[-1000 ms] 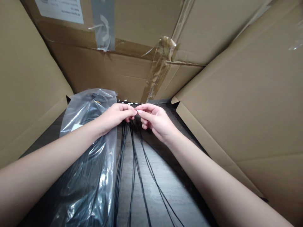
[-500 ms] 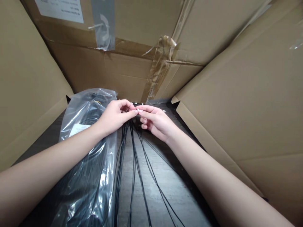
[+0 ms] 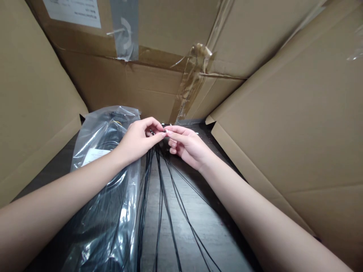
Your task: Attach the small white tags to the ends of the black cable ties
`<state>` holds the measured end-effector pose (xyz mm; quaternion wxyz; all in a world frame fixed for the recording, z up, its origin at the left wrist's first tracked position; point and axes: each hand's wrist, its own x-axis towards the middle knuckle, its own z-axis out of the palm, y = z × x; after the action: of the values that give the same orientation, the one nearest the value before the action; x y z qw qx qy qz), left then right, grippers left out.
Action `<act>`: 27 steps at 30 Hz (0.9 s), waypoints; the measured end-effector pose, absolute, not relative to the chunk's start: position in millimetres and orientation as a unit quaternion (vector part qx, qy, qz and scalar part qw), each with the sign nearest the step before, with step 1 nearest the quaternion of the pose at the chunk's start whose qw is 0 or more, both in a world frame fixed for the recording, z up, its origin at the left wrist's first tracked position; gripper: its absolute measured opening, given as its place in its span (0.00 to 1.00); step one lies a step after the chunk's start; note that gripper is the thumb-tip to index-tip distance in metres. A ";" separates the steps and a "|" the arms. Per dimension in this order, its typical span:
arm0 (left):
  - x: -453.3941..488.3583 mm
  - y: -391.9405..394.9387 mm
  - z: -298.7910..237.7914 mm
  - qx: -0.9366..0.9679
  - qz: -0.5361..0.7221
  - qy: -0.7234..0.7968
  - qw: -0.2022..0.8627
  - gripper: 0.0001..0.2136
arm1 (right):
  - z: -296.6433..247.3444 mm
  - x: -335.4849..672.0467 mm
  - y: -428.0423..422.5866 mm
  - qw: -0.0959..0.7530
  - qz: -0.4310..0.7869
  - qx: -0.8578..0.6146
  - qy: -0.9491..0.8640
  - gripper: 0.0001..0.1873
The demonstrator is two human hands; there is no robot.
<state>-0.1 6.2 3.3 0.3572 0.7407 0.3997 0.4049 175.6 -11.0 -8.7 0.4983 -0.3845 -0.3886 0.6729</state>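
Note:
Just beyond the upper end of the black cables (image 3: 161, 181), my left hand (image 3: 140, 138) and my right hand (image 3: 188, 145) meet at the fingertips. A tiny white piece (image 3: 166, 131) shows between the thumb and forefinger of my right hand; it looks like a small connector, but most of it is covered. The left thumb and forefinger pinch at its left side, on what seems to be a thin dark cable end. The cables fan out from beneath both hands toward me, and their far ends are partly hidden by my fingers.
A clear plastic bag (image 3: 130, 211) of coiled black cable lies on the dark tabletop (image 3: 195, 196) at the left, under my left forearm. Cardboard walls stand at the left (image 3: 34, 102), right (image 3: 297, 124) and back (image 3: 153, 79). A small white piece (image 3: 196, 133) lies behind my right hand.
The left fingertips have shifted very slightly, and a little more of the white piece shows at the right fingertips. Cables and bag lie as before.

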 end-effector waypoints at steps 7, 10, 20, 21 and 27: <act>0.6 2.5 7.4 0.779 0.417 0.368 0.289 0.06 | -5.5 178.6 -10.7 0.482 0.694 -0.386 -0.371 0.21; 0.7 2.7 8.1 0.782 0.407 0.368 0.296 0.05 | -6.2 179.8 -10.4 0.473 0.695 -0.385 -0.381 0.21; -0.1 5.1 4.8 0.793 0.390 0.375 0.279 0.04 | -7.6 180.0 -9.5 0.460 0.693 -0.379 -0.407 0.21; -0.1 5.1 4.3 0.792 0.389 0.376 0.282 0.04 | -7.8 179.9 -9.5 0.459 0.692 -0.379 -0.408 0.21; 1.2 1.5 5.2 0.791 0.361 0.383 0.313 0.06 | -8.3 179.3 -9.8 0.459 0.687 -0.379 -0.416 0.20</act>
<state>1.2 1.5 5.2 0.3129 0.7907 0.3829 0.3609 179.3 -9.8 -8.3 0.4586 -0.3794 -0.4162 0.6874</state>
